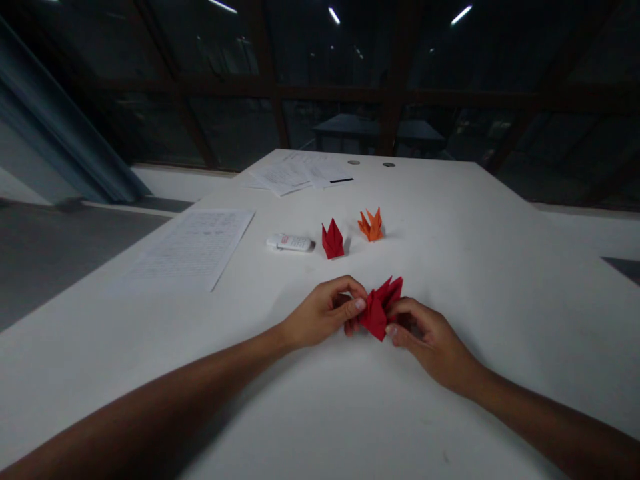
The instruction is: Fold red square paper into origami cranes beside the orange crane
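With left hand (321, 313) and right hand (436, 341), pinching the near origami (377, 315) by its left and right sides, likely handling light, crisp but crushable, best gripping along thick folds.

Over my remote feed, I see the held figure (376, 315) at the near middle of the table (500, 267), between the left hand (325, 310) and the right hand (434, 341). Beyond it stand a second figure (333, 241) and, slightly farther and right, a third figure (371, 227); an oblong object (290, 243) lies just left of the second, and a single sheet (193, 243) farther left. I have loose papers (290, 172) far left, two round fittings (353, 162) to their right, and the window (330, 53) behind the table.
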`<state>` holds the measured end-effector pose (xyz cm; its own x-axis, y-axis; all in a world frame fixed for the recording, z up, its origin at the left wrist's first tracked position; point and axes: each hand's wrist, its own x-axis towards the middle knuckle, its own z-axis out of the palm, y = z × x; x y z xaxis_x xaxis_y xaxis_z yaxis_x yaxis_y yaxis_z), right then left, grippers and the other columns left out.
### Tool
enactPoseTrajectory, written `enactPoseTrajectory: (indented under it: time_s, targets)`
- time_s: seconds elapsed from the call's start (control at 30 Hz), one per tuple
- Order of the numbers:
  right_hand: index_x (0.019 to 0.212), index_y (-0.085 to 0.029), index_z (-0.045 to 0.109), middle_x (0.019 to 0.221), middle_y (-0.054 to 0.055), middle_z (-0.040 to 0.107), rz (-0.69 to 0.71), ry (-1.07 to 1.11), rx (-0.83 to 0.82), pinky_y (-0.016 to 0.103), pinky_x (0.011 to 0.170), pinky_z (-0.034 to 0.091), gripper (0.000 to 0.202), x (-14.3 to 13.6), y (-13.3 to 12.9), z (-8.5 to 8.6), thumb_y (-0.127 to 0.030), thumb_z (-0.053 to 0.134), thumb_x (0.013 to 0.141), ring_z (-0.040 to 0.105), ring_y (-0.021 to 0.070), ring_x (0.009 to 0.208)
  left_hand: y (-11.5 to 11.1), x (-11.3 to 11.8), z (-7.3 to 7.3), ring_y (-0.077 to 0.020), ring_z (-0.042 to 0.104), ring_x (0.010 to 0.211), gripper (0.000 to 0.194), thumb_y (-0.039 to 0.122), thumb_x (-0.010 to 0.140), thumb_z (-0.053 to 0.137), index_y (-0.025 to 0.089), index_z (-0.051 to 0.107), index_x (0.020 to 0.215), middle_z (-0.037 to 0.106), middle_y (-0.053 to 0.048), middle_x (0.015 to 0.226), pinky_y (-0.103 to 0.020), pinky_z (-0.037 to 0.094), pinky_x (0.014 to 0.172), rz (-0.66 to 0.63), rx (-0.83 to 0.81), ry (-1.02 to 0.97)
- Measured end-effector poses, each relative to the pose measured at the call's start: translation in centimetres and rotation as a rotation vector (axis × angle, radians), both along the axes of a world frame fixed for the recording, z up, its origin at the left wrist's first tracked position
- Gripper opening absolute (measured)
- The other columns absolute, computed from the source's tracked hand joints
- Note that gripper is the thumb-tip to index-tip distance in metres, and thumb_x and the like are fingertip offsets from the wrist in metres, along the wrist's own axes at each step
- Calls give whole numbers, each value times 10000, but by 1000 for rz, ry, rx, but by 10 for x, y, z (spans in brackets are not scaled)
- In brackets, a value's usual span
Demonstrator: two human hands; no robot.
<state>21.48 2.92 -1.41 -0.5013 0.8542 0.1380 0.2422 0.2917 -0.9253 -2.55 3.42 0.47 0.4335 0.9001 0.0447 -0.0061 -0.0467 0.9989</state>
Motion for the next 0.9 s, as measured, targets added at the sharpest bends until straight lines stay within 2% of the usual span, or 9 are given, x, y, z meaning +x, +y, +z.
enactPoseTrajectory:
  time_s: [0.17, 0.27, 0.4, 0.5, 0.6, 0.73, 0.9]
  targets:
    - [1015, -243, 686, 956, 44, 683, -11, 21, 54, 329, 718, 510, 117, 0, 0, 1, -342, 650, 963, 632, 190, 818, 0, -1, 2, -116, 607, 635, 406, 532, 990, 554, 131, 600, 950, 651, -30, 735, -252, 502, 617, -49, 46, 1]
    - [1058, -257, 679, 1015, 44, 709, -22, 25, 61, 353, 792, 529, 154, -1, -1, 1, -308, 713, 917, 660, 204, 878, 0, -1, 4, -108, 575, 661, 355, 493, 945, 646, 142, 599, 956, 627, -13, 765, -238, 464, 621, -78, 33, 61]
    - [1184, -276, 634, 1082, 48, 709, -48, 41, 56, 363, 834, 544, 331, -2, -4, -1, -284, 761, 878, 675, 213, 936, -1, -2, 4, -115, 569, 737, 340, 388, 869, 760, 167, 579, 1053, 619, -5, 847, -236, 431, 649, -119, 72, 133]
    - [1259, -275, 587, 1150, 75, 701, -48, 65, 30, 392, 881, 558, 397, -3, -6, -1, -291, 743, 895, 683, 231, 1007, -2, -2, 5, -114, 552, 720, 383, 344, 866, 761, 176, 556, 1142, 615, 3, 840, -236, 411, 631, -147, 111, 166]
    - [1293, -268, 558, 1201, 96, 690, -44, 99, -3, 427, 943, 559, 364, -3, -7, -1, -319, 676, 953, 685, 240, 1072, -3, -2, 5, -129, 575, 779, 309, 348, 926, 693, 159, 562, 1133, 643, -45, 948, -262, 437, 677, -173, 129, 118]
    - [1341, -275, 527, 1233, 117, 680, -17, 157, -92, 403, 847, 603, 363, -2, -6, -5, -388, 601, 1004, 699, 241, 1049, -2, -1, 2, -177, 635, 926, 235, 335, 980, 619, 147, 570, 1112, 662, -103, 1074, -329, 486, 819, -194, 85, 5]
    - [1513, -341, 371, 1280, 109, 652, -24, 257, -167, 403, 855, 604, 553, -3, -5, -5, -405, 593, 1010, 703, 219, 1015, -1, 0, -3, -161, 619, 920, 256, 280, 947, 677, 147, 562, 1134, 651, -73, 1016, -314, 479, 832, -188, 83, -13]
